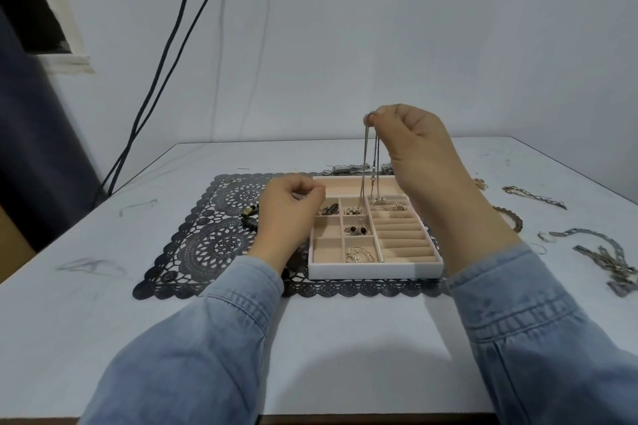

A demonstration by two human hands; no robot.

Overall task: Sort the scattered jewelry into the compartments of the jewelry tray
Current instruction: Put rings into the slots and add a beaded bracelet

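Note:
A white jewelry tray [374, 271] with beige compartments sits on a dark lace mat in the middle of the table. Several small compartments hold earrings, pearls and rings. My right hand [414, 148] is raised above the tray and pinches a thin silver chain necklace [365, 162]. The chain hangs straight down, and its lower end reaches the long back compartment. My left hand [286, 210] hovers at the tray's left edge with its fingers loosely curled; nothing shows in its grasp.
Loose chains and bracelets [533, 196] lie scattered on the table to the right, with a heap [607, 260] near the right edge. Silver pieces [348, 168] lie behind the tray. A dark beaded item [249, 214] rests on the lace mat [207, 241] at left. Cables hang along the wall.

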